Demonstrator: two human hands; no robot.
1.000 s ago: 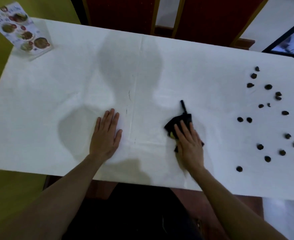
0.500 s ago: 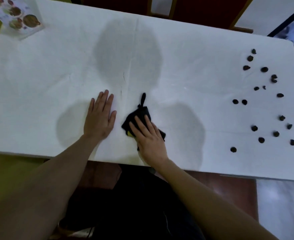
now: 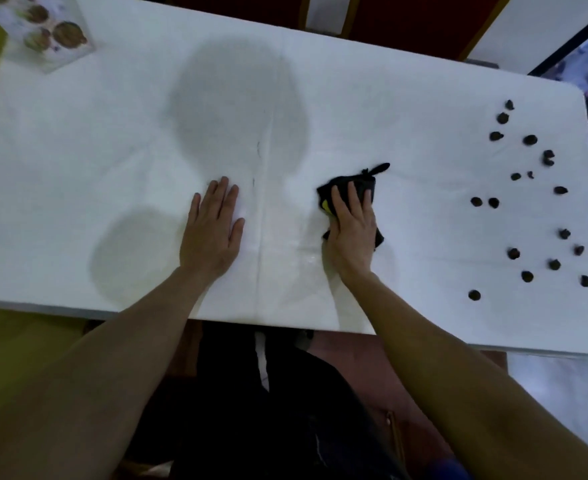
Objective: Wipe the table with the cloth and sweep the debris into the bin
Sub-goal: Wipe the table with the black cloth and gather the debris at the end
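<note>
Bracing flat on the surface [image 3: 424, 220], the left hand [image 3: 212, 230] has straight fingers [image 3: 223, 195], holding nothing. The right hand [image 3: 353, 233] presses the black cloth [image 3: 361, 183] down near centre, fingers extended over it. Scattered debris [image 3: 529, 139] lies well apart to its right, so the right hand is nearer; bin not visible.

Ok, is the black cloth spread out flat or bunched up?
Bunched up: the cloth sits in a crumpled wad under the right hand, one twisted corner poking out.

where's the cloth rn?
Head view: the black cloth lies right of centre on the white table, pressed under the right hand, well left of the scattered debris.
</note>
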